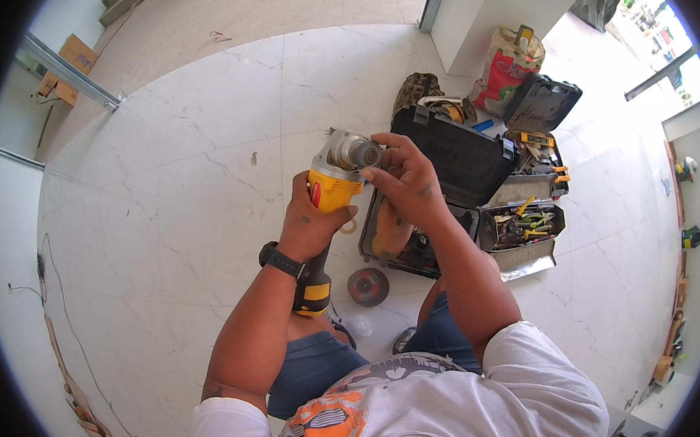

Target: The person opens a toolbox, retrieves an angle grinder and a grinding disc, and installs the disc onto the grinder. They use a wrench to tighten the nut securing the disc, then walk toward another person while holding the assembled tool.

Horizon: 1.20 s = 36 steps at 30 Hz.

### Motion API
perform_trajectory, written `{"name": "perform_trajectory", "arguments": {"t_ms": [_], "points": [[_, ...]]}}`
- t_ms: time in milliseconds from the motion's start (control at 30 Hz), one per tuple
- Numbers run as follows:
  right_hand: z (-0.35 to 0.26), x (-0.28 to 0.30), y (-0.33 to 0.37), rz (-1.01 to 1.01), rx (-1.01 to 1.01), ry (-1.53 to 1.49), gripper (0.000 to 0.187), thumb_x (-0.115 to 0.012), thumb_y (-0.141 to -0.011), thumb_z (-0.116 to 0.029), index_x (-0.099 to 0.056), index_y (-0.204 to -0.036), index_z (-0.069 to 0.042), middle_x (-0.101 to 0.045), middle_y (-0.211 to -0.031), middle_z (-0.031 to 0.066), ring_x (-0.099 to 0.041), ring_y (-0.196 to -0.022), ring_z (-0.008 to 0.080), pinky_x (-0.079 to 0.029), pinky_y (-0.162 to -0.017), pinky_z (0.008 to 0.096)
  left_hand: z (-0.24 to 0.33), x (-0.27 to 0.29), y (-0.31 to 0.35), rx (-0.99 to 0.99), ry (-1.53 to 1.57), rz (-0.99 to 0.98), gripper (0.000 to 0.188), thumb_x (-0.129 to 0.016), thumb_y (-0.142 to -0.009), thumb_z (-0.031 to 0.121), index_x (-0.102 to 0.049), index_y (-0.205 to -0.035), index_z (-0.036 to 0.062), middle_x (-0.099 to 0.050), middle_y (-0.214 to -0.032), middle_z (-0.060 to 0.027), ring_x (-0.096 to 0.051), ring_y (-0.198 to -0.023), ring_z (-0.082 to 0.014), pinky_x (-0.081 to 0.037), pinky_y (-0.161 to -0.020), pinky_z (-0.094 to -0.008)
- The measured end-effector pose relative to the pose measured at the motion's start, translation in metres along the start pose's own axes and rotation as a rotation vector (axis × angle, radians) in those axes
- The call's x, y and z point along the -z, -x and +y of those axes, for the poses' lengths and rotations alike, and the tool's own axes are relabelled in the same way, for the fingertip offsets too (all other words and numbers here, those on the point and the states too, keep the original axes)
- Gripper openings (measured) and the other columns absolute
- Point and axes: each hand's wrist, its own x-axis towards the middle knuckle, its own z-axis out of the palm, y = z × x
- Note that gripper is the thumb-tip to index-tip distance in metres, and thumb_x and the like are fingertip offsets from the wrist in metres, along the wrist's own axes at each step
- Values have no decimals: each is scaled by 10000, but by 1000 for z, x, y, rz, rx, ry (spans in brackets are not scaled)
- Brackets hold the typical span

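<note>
A yellow and black angle grinder (334,189) is held up in front of me, its metal head pointing away and its black and yellow rear end hanging over my lap. My left hand (306,221) is wrapped round its yellow body. Thumb and fingers of my right hand (412,179) close on the round grey metal flange (368,154) at the spindle; the contact is partly hidden. On the floor below lies a dark grinding disc (368,287) with a reddish centre. Beside my right forearm, a tan-orange rounded piece (391,230) rests in an open black case (450,152).
Right of the case stands an open toolbox (560,220) with pliers and other hand tools. Behind it are another open tool case (541,99) and a red and white sack (508,71). A thin cable (65,304) runs along the left floor. Cardboard boxes (76,63) stand far left.
</note>
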Motion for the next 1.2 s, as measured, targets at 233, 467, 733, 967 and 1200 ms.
{"name": "perform_trajectory", "arguments": {"t_ms": [233,467,733,967,1200], "points": [[-5,-5,4,130,273,518,538,-788,-864,-243,-616,-1344,-73,-742,-1141,172,-728,-975,363,-570,-830,446,6,-4,8,-91,-109,96,864,-897,-750,230,-386,-1402,-18,-636,-1271,-219,-674,-1133,-335,-552,-961,-421],[9,-14,16,186,221,292,565,-747,-877,-166,-519,-1385,-73,-727,-1164,179,-734,-877,358,-567,-796,423,11,-11,13,-301,-398,340,889,-933,-715,198,-407,-1402,-8,-600,-1282,-217,-641,-1150,-360,-532,-982,-455],[30,-17,18,194,241,146,571,-756,-881,-81,-474,-1377,-78,-738,-1186,151,-505,-546,121,-460,-571,302,18,-13,17,-386,-517,444,902,-958,-662,151,-434,-1383,18,-574,-1227,-187,-592,-1131,-395,-511,-950,-488],[41,-21,17,215,296,43,565,-757,-894,-74,-467,-1378,-89,-742,-1222,192,-481,-543,81,-436,-554,272,18,-11,17,-472,-579,492,881,-960,-656,134,-446,-1365,39,-566,-1188,-180,-582,-1097,-400,-501,-927,-509],[29,-11,19,157,232,205,566,-758,-902,-109,-471,-1388,-78,-742,-1220,202,-582,-604,153,-503,-630,325,18,-12,15,-458,-534,458,877,-961,-660,140,-446,-1363,40,-561,-1192,-183,-583,-1096,-398,-502,-927,-502]]}}
